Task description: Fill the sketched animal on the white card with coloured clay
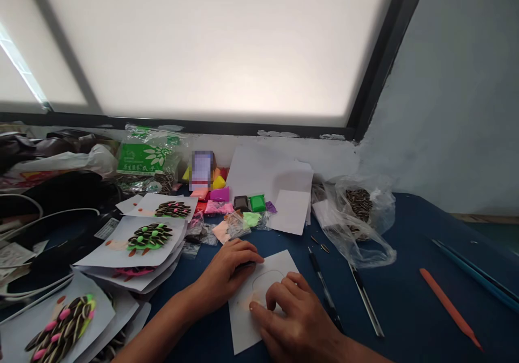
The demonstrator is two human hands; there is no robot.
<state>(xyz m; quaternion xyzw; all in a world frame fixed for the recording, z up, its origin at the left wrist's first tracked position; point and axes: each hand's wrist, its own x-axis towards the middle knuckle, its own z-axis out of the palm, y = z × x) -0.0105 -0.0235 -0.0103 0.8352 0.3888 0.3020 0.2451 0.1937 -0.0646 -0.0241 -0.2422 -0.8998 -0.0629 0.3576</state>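
A white sheet of paper [243, 337] lies on the blue table in front of me, with a thin curved outline drawn on it. My left hand [229, 271] rests over its upper left edge, fingers stretched and lying on the sheet. Over the lower right part is my right hand [294, 314]; one digit, seemingly the thumb, presses a flat patch of peach-coloured clay [244, 301] on the paper. Its other fingers are bent and apart from that digit. Part of the sheet is hidden under this hand.
Finished seed-and-clay hedgehog cards [150, 239] are stacked at left. Behind lie coloured clay packets [219, 194] and a green seed bag [141, 158]. To the right are a pen [320, 276], a silver-and-black tool [367, 301], a plastic bag of seeds [359, 206] and an orange tool [450, 306].
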